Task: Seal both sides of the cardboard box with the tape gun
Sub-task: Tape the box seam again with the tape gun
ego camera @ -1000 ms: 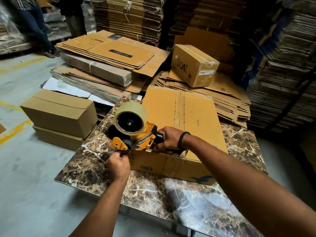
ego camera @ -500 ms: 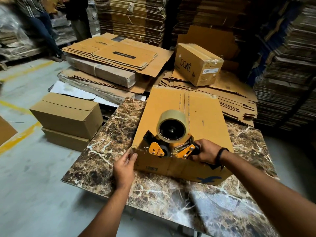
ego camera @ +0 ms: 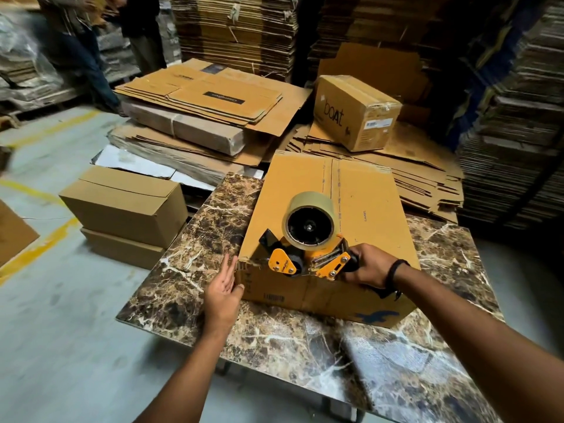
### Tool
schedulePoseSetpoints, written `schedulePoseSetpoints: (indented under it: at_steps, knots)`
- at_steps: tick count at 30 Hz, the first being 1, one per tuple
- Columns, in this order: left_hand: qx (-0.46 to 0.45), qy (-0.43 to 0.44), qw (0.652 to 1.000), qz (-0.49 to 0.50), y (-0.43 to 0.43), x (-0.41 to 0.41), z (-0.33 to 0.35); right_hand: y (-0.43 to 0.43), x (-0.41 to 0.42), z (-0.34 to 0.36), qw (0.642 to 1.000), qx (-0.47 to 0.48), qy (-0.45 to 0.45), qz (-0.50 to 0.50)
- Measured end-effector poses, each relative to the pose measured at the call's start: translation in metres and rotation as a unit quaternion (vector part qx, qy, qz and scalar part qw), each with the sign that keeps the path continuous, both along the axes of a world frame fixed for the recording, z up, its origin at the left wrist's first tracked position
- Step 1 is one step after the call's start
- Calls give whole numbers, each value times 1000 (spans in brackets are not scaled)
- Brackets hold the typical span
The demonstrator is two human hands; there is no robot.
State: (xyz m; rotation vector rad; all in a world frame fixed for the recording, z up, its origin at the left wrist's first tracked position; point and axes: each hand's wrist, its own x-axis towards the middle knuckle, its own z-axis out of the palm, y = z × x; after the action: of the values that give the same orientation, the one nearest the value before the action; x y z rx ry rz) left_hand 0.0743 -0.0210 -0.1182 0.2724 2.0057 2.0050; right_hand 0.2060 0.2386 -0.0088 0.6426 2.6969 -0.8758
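Cardboard box (ego camera: 366,193): sits on the marble-patterned table (ego camera: 207,227), long side running away from the camera, top flaps folded shut, centre seam showing along the length. Bears a blue mark low on the near face at the right and small print near the left corner.

Tape gun (ego camera: 305,261): rests on the near edge of the box top, orange frame toward the camera, nose pointing left at the near-left corner. Carries a roll of tan tape (ego camera: 309,221) upright above the frame, close beside the seam. Cannot tell whether any strip is laid on the box.

Right hand (ego camera: 367,265): curls round the gun's black handle, over the near edge of the box. Wears a dark band (ego camera: 395,270) at the wrist.

Left hand (ego camera: 224,285): lies flat and open against the near-left corner of the box, fingers straight, thumb touching the near face. Keeps well apart from the right hand, with the gun between.

Beyond the table: a box printed "boat" (ego camera: 357,114) tilted on flattened cartons (ego camera: 207,96). At the left, on the floor: a closed plain box (ego camera: 122,206) beside yellow floor lines (ego camera: 39,248). Behind: tall stacks of flat cardboard (ego camera: 238,25) and, blurred at top left, two people (ego camera: 76,41).
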Motion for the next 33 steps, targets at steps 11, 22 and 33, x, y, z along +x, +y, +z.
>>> schedulePoseSetpoints:
  at_steps: [11, 22, 33]
  knots:
    - [-242, 433, 864, -84, -4, -22, 8, -3, 0, 2, 1000, 15, 1, 3]
    - [-282, 535, 793, -76, 5, -41, 5, 10, 22, 8, 998, 57, 17, 33]
    - [-386, 590, 702, -106, 27, -19, 22, 48, 72, 1, 995, 85, -39, -41]
